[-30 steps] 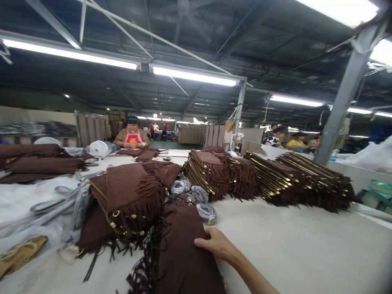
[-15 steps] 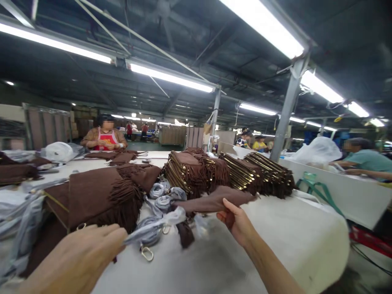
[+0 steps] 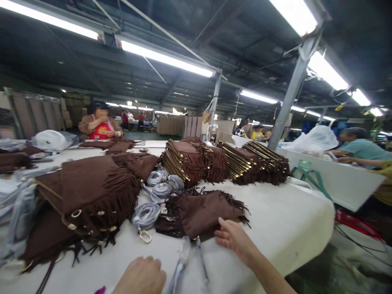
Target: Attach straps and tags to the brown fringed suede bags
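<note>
A dark brown fringed bag (image 3: 202, 210) lies on the white table, its fringe spread at the left and far right. My right hand (image 3: 234, 239) is at its near right edge, thumb and fingers apart, seemingly not gripping it. From a gold clasp at the bag's near edge, a strap in clear plastic (image 3: 180, 265) runs toward me. My left hand (image 3: 142, 275) is curled closed left of that strap; its fingertips are hidden, and a bit of purple shows beside it. Coiled wrapped straps (image 3: 146, 215) with a gold clip (image 3: 145, 236) lie left of the bag.
A stack of brown fringed bags (image 3: 85, 183) fills the table's left side. Rows of bags with gold edges (image 3: 235, 163) stand behind. A white board (image 3: 333, 177) rises at right, where a person in teal (image 3: 361, 147) works. Another person in a red apron (image 3: 102, 128) sits opposite.
The brown bag, lifted by my right hand before, now lies flat on the table. My left hand has moved right and nearer, and the wrapped strap now trails toward me.
</note>
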`<action>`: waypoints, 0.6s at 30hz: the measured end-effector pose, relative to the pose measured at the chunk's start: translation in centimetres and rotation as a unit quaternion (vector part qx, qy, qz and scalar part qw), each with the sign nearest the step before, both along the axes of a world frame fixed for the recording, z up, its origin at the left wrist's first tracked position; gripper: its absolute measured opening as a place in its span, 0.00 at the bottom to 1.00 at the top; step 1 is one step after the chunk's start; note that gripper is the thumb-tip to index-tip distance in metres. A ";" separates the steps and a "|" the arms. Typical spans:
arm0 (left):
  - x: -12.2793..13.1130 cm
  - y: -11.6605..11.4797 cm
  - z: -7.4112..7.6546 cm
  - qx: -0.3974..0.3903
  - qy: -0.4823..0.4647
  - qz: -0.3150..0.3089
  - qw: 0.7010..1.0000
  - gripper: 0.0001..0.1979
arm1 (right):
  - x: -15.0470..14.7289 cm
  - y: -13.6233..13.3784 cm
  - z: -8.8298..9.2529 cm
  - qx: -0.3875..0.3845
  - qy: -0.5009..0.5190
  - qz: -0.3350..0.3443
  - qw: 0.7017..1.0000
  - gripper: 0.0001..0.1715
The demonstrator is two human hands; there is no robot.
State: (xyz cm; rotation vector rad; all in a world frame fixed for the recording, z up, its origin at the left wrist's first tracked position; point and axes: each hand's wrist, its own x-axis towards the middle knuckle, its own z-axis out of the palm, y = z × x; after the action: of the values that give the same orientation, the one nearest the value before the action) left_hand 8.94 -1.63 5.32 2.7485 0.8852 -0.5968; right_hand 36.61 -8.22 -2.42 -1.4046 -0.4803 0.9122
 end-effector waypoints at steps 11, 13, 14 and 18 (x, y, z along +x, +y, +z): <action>9.4 3.1 -7.3 0.025 -0.205 -0.086 0.975 0.30 | -7.9 0.0 -0.9 -0.259 -0.695 0.122 0.659 0.13; 9.9 3.4 -8.1 0.063 -0.217 -0.080 0.971 0.27 | -7.3 0.4 -1.0 -0.267 -0.702 0.144 0.645 0.14; 10.1 3.3 -8.3 0.083 -0.215 -0.074 0.970 0.26 | -6.7 0.4 -1.1 -0.265 -0.703 0.153 0.642 0.14; 11.4 2.3 -9.0 0.115 -0.185 -0.050 0.975 0.24 | -1.7 -0.5 -2.4 -0.246 -0.719 0.138 0.635 0.09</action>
State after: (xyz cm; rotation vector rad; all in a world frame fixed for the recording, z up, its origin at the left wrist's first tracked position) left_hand 20.29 0.66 -3.64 2.9797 0.7693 0.0153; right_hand 34.93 -8.73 -4.81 -2.4633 -1.7761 -0.1480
